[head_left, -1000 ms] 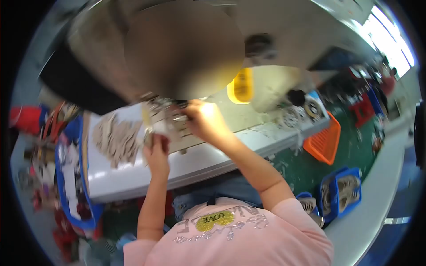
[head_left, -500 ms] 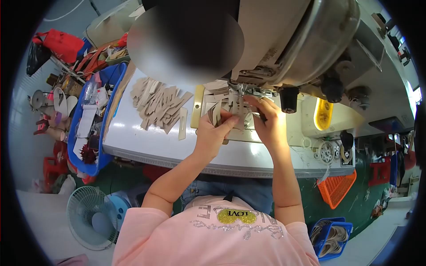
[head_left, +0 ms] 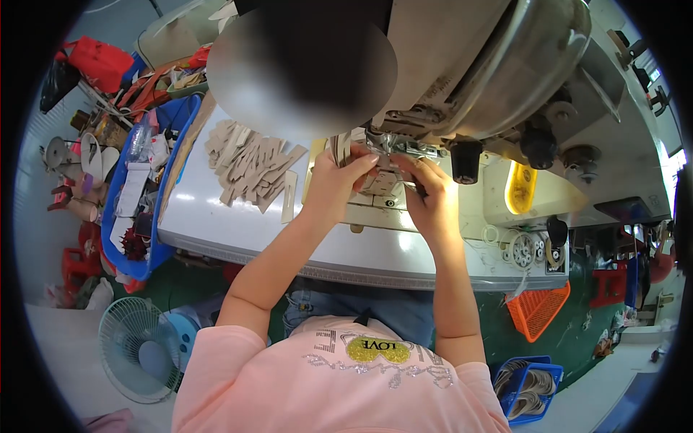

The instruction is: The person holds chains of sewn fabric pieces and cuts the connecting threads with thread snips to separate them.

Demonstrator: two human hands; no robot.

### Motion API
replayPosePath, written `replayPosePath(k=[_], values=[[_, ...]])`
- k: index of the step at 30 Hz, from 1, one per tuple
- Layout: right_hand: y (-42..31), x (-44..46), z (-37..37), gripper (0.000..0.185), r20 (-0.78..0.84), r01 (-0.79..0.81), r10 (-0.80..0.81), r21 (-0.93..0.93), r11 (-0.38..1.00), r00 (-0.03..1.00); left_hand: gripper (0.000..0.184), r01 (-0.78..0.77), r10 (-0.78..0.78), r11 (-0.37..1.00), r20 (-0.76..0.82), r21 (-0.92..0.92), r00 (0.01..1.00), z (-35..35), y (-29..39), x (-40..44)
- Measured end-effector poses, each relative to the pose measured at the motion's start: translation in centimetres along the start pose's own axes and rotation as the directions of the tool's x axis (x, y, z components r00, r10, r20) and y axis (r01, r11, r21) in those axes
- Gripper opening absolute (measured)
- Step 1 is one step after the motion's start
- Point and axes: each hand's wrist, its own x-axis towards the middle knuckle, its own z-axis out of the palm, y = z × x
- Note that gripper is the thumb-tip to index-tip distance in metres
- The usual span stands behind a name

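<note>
My left hand is closed on several beige strips, just left of the sewing machine's presser foot. Its thumb and fingertips reach toward the needle area. On the other side of the foot, my right hand has its fingers curled together; what they hold, if anything, is hidden. The sewing machine overhangs both hands. A heap of beige strips lies on the tabletop to the left, with one separate strip at its near edge.
Left of the table stands a blue bin full of odds and ends. Bobbins lie at the table's right end. An orange basket and a blue basket are below right. A fan stands lower left.
My left hand has moved slightly up and left with its strips, leaving more of the machine plate showing between my hands. My right hand stays beside the foot. The whole view has shifted slightly.
</note>
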Motion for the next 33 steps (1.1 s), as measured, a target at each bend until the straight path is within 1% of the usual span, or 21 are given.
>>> replayPosePath(k=[3,5,6,8,9,11,12,13,14,16,17,18,20,21,23,26,27,29,30,32,33], values=[[-0.3,0.1,-0.1,0.031,0.003,0.006,-0.006,0.0,1.0,1.0,0.009,-0.033,0.032,0.999,0.039,0.02,0.999,-0.2,0.3,0.7],[-0.3,0.0,-0.1,0.031,-0.003,0.009,-0.009,0.002,1.0,1.0,0.018,-0.087,0.084,0.995,0.081,0.038,0.993,-0.5,0.0,0.8],[-0.2,0.1,-0.1,0.031,-0.008,0.012,-0.012,0.005,1.0,1.0,0.025,-0.093,0.097,0.995,0.11,-0.04,0.989,-0.5,-0.1,0.5],[-0.1,-0.1,-0.1,0.041,-0.019,0.052,-0.052,0.004,0.999,0.998,0.04,-0.1,0.133,0.976,0.163,-0.194,0.978,-0.4,-0.5,-1.1],[-0.1,-0.2,0.0,0.046,-0.025,0.072,-0.072,0.004,0.997,0.997,0.045,-0.064,0.106,0.977,0.201,-0.204,0.974,-0.6,-0.9,-1.7],[-0.9,-0.5,0.6,0.037,-0.08,0.137,-0.129,0.106,0.985,0.988,0.054,0.01,0.052,0.975,0.271,-0.221,0.961,-0.7,-1.8,-2.6],[-1.5,-0.6,0.9,0.032,-0.108,0.171,-0.155,0.155,0.973,0.982,0.054,0.039,0.014,0.977,0.244,-0.208,0.97,-0.5,-1.9,-3.2],[-2.4,-0.4,0.8,0.034,-0.101,0.176,-0.16,0.173,0.969,0.982,0.054,0.068,-0.025,0.978,0.216,-0.196,0.976,0.0,-1.9,-3.9],[-2.6,-0.5,0.9,0.04,-0.067,0.146,-0.137,0.156,0.977,0.988,0.054,0.098,-0.063,0.978,0.186,-0.187,0.981,0.2,-1.9,-4.3],[-2.9,-0.6,1.1,0.053,-0.005,0.091,-0.091,0.119,0.989,0.996,0.055,0.119,-0.087,0.979,0.189,-0.167,0.978,0.4,-2.1,-4.5],[-2.9,-0.7,1.1,0.053,0.011,0.109,-0.11,0.087,0.99,0.994,0.055,0.132,-0.101,0.977,0.179,-0.168,0.979,0.6,-2.0,-4.7],[-2.7,-0.9,1.3,0.052,-0.022,0.136,-0.135,0.073,0.988,0.991,0.055,0.144,-0.115,0.975,0.169,-0.17,0.979,0.7,-1.9,-4.8],[-1.7,-1.3,2.0,0.05,-0.084,0.187,-0.183,0.041,0.982,0.98,0.054,0.151,-0.104,0.969,0.232,-0.195,0.967,0.0,-3.1,-4.4],[-1.5,-1.4,2.1,0.051,-0.102,0.23,-0.23,-0.006,0.973,0.968,0.054,0.157,-0.099,0.965,0.264,-0.208,0.96,-0.3,-3.5,-4.3],[-1.2,-1.4,2.2,0.051,-0.128,0.31,-0.322,-0.104,0.945,0.938,0.053,0.183,-0.138,0.964,0.226,-0.192,0.964,-0.1,-3.5,-4.5],[-1.3,-1.6,2.5,0.051,-0.136,0.317,-0.33,-0.106,0.942,0.934,0.051,0.205,-0.171,0.964,0.195,-0.169,0.966,-0.1,-3.6,-4.7],[-1.6,-1.6,2.3,0.052,-0.091,0.291,-0.294,-0.049,0.955,0.951,0.051,0.209,-0.178,0.965,0.188,-0.162,0.966,-0.2,-3.6,-4.8],[-2.2,-1.6,1.7,0.053,0.008,0.227,-0.228,0.064,0.972,0.974,0.051,0.297,-0.29,0.941,0.065,-0.164,0.955,1.3,-1.5,-5.1],[-2.1,-1.8,1.7,0.053,0.017,0.202,-0.205,0.106,0.974,0.979,0.052,0.338,-0.343,0.926,0.003,-0.17,0.939,1.8,-0.8,-5.2],[-1.9,-2.0,1.8,0.054,0.036,0.153,-0.162,0.189,0.97,0.986,0.049,0.269,-0.262,0.949,0.064,-0.167,0.963,0.6,-2.1,-4.8],[-1.9,-2.0,1.9,0.054,0.026,0.135,-0.142,0.186,0.973,0.989,0.047,0.235,-0.221,0.958,0.096,-0.166,0.97,0.1,-2.7,-4.6]])
